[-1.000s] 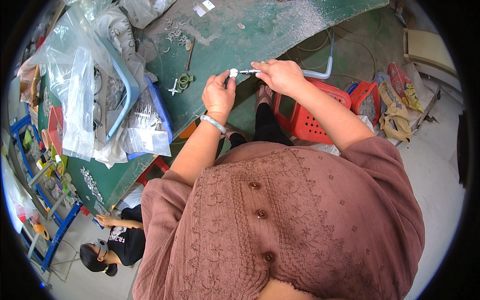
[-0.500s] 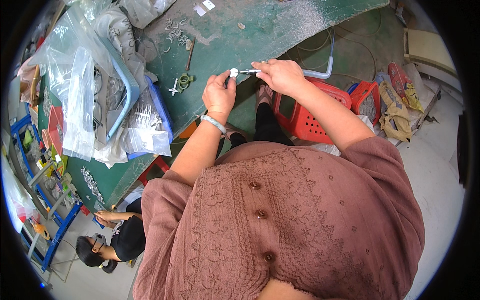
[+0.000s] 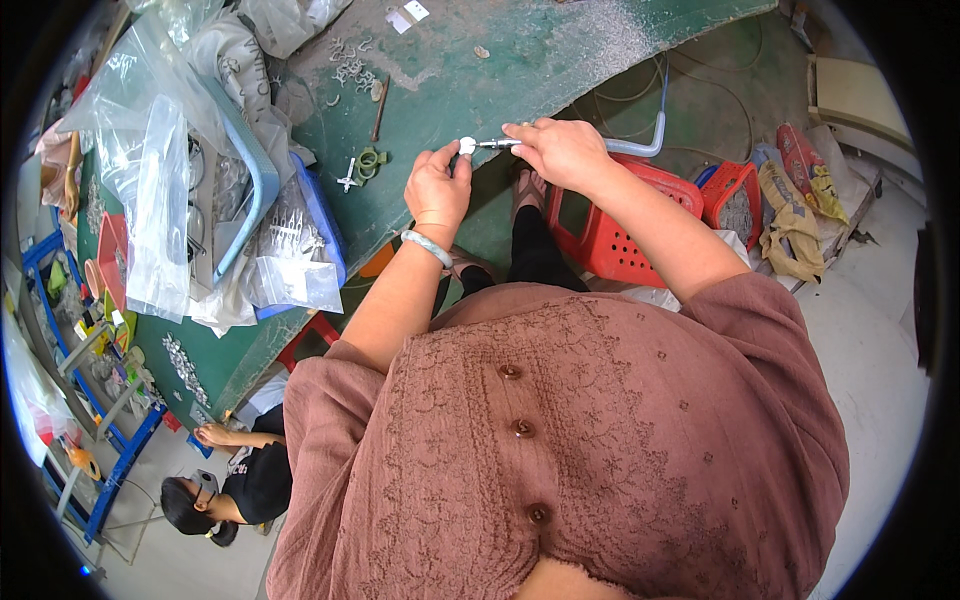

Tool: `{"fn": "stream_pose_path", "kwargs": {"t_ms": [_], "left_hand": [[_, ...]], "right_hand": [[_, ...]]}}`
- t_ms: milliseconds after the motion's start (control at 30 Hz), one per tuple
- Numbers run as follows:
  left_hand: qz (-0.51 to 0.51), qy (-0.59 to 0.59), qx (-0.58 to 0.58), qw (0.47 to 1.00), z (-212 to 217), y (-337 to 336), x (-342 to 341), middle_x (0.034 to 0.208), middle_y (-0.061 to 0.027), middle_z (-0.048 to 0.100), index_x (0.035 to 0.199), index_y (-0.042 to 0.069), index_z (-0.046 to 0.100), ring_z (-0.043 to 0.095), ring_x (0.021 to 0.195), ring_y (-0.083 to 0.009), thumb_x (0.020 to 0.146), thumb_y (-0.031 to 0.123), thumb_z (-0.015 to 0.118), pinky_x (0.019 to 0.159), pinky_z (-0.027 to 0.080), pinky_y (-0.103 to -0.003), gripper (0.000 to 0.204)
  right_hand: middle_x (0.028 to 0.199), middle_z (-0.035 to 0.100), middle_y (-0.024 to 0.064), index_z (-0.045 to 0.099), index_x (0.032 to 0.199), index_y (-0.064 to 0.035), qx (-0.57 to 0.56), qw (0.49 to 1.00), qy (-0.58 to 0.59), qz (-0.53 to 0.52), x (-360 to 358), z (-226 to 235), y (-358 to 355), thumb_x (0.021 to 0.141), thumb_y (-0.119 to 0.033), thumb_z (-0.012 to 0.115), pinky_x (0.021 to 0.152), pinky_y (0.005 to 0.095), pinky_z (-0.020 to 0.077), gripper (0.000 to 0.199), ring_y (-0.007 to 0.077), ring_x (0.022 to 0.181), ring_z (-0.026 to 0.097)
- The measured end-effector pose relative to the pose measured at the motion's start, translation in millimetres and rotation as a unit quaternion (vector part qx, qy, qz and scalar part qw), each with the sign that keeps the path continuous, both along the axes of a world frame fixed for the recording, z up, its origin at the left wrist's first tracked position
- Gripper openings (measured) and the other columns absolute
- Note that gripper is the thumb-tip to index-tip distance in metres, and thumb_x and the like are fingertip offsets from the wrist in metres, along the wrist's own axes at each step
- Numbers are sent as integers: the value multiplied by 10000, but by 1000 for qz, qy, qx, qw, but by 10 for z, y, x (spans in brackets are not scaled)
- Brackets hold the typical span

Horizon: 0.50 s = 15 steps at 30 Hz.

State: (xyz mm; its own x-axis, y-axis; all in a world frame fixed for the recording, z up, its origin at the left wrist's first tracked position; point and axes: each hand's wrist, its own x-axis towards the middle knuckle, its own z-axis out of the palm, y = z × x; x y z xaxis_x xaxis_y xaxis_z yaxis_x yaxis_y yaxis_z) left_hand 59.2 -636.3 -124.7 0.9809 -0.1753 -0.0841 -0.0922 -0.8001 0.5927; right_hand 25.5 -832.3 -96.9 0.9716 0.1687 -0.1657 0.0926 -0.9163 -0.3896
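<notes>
My left hand [image 3: 436,186] pinches a small white round part [image 3: 466,146] between thumb and fingers, at the edge of the green worktable [image 3: 520,70]. My right hand [image 3: 560,150] grips a thin metal tool [image 3: 492,144] whose tip points at the white part. A pale bangle sits on my left wrist [image 3: 428,246]. Both hands hover just off the table's near edge, above my legs and sandalled feet.
Clear plastic bags [image 3: 160,200] and blue trays [image 3: 312,230] pile up at the table's left. Small metal parts [image 3: 350,62], a green clip [image 3: 368,162] and a stick lie on the table. Red crates [image 3: 620,240] stand on the floor. Another person [image 3: 230,480] crouches lower left.
My hands hold nearly the same pose. The person at the lower left has shifted a little.
</notes>
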Motion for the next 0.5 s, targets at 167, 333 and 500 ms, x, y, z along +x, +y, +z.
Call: {"fn": "stream_pose_path", "kwargs": {"t_ms": [167,333,500], "left_hand": [[0,-3,-1,1000,-10,-1,-1,670,-31,537,917,162,700,549,622,-202,737,248,682,593,456,-331,200],[0,15,-1,1000,10,-3,2,705,-36,547,931,170,693,568,649,-227,742,245,667,605,459,-356,205],[-4,17,0,1000,-4,7,2,724,-40,552,937,175,690,579,667,-245,746,248,656,612,461,-374,207]], "right_hand": [[817,627,77,590,1142,-192,-6,1000,11,-2,5,18,6,854,-323,525,610,388,503,323,254,739,629],[818,636,78,599,1135,-194,39,999,17,-27,0,-6,-17,845,-322,535,647,391,501,323,259,763,628],[816,640,82,605,1131,-194,39,999,21,-22,13,8,-17,843,-325,535,670,392,499,324,260,789,627]]}}
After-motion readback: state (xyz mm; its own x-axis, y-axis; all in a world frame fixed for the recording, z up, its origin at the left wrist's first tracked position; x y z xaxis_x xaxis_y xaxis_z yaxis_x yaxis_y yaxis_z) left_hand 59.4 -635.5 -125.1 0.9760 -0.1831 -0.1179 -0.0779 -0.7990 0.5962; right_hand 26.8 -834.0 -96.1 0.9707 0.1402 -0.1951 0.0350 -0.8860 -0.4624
